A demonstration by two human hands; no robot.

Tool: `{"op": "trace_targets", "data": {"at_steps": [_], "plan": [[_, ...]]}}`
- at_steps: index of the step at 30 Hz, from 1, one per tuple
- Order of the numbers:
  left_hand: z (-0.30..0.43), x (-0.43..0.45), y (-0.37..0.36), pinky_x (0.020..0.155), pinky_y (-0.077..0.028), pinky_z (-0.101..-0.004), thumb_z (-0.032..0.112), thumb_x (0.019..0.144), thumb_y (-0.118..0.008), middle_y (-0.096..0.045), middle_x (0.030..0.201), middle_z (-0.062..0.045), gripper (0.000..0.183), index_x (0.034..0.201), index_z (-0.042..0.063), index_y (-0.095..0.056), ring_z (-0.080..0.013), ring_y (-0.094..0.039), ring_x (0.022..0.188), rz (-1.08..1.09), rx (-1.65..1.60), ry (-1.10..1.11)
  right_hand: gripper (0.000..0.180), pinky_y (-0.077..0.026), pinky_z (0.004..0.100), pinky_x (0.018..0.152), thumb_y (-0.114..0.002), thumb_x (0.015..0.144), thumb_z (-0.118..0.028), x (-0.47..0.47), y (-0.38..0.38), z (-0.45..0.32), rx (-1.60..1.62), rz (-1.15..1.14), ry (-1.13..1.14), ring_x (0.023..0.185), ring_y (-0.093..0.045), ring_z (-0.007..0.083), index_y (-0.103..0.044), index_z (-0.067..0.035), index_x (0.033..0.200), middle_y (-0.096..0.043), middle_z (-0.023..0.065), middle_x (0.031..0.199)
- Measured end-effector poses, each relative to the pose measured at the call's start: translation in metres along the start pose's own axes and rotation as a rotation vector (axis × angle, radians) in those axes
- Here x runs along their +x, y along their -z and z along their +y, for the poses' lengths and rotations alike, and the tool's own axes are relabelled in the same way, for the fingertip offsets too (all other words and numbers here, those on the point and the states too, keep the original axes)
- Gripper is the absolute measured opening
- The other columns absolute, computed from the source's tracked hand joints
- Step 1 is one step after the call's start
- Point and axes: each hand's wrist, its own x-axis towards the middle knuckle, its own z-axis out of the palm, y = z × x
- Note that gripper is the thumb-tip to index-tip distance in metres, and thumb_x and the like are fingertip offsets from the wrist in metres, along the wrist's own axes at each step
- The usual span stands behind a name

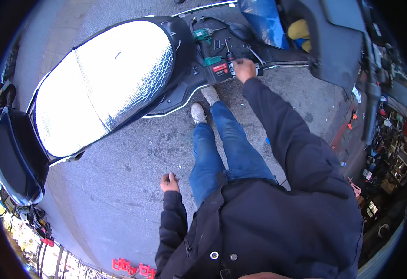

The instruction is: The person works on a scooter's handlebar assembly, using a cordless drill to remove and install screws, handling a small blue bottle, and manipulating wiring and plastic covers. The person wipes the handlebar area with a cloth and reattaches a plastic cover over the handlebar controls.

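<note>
My right hand (244, 69) reaches down to the scooter's footboard, over a cordless drill (230, 60) with a long bit; whether its fingers grip the drill is hidden. Touching the drill's left side is a black battery pack (221, 69) with a red label, and a green tool part (212, 61) lies just behind it. Further back on the footboard rest a green power tool (202, 35), a black mirror (240, 31) and a wrench (256, 55). My left hand (169, 182) hangs low over the pavement, its fingers curled; whether it holds anything cannot be told.
The scooter seat under a silver reflective cover (102, 87) spans the upper left, with a black top box (18, 157) behind it. A blue panel (264, 21) stands at the footboard's front. Red plastic stools (123, 265) are at the bottom; clutter (391, 164) lines the right.
</note>
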Motion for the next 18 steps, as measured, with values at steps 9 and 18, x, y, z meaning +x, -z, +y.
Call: {"op": "trace_targets", "data": {"at_steps": [9,18], "plan": [[-0.079,-0.059,0.005,0.056,-0.059,-0.032,0.015,0.102,-0.066,-0.073,0.085,-0.013,0.018,0.097,-0.002,-0.063,-0.0188,-0.07,0.061,0.074,0.032,0.374,0.037,-0.057,0.0476,0.09,-0.078,0.086,-0.041,0.131,-0.126,-0.015,-0.343,0.006,0.021,0.103,-0.071,0.0395,-0.08,-0.007,0.1,-0.075,0.0207,0.105],[-0.034,-0.044,-0.047,0.064,-0.058,-0.0324,0.02,0.103,-0.067,-0.073,0.09,-0.011,0.022,0.101,-0.002,-0.065,-0.019,-0.072,0.07,-0.059,-0.057,0.395,0.044,-0.057,0.0479,0.093,-0.079,0.083,-0.041,0.144,-0.136,-0.019,-0.443,-0.083,-0.066,0.106,-0.07,0.0428,-0.079,-0.003,0.104,-0.074,0.0244,0.109]]}}
